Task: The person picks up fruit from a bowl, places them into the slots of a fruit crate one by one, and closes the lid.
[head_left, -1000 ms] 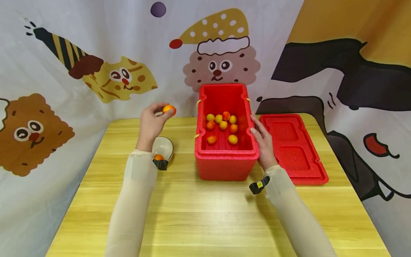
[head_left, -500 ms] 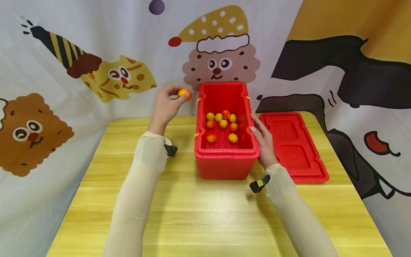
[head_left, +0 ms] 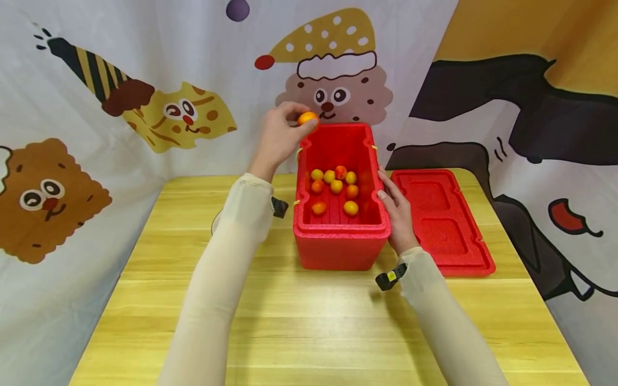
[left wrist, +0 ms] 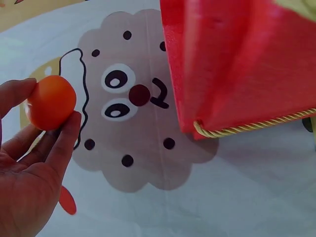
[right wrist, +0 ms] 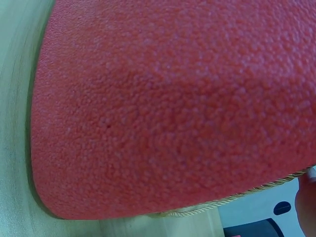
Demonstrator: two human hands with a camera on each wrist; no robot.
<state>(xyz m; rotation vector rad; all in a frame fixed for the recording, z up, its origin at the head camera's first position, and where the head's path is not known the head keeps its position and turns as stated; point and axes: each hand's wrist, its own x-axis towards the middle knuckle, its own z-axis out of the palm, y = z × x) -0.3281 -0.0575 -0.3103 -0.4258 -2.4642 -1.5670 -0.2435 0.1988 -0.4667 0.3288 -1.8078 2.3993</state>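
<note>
My left hand (head_left: 285, 131) pinches a small, round, smooth orange fruit (head_left: 308, 121) between thumb and fingertips. In the head view the fruit overlaps the back left rim of a red foam box (head_left: 340, 252); the left wrist view shows the fruit (left wrist: 51, 102) apart from the box's wall (left wrist: 242, 74). Several yellow and orange fruits (head_left: 336, 186) lie on the box's floor, mostly toward its middle. My right hand (head_left: 398, 214) rests along the box's right side, fingers fairly straight and thumb at the rim. The right wrist view is mostly filled by the box's wall (right wrist: 173, 113).
A red lid (head_left: 439, 220) lies flat on the wooden table (head_left: 309, 327), right of the box. Only the edge of a pale bowl (head_left: 215, 222) shows past my left sleeve. A cartoon-printed cloth (head_left: 193, 32) hangs behind. Yellow cord handles (left wrist: 256, 126) run along the box's sides.
My left hand has carried the orange fruit up and right, from above the bowl to the box's back left rim. The sleeve now covers most of the bowl. My right hand stays put.
</note>
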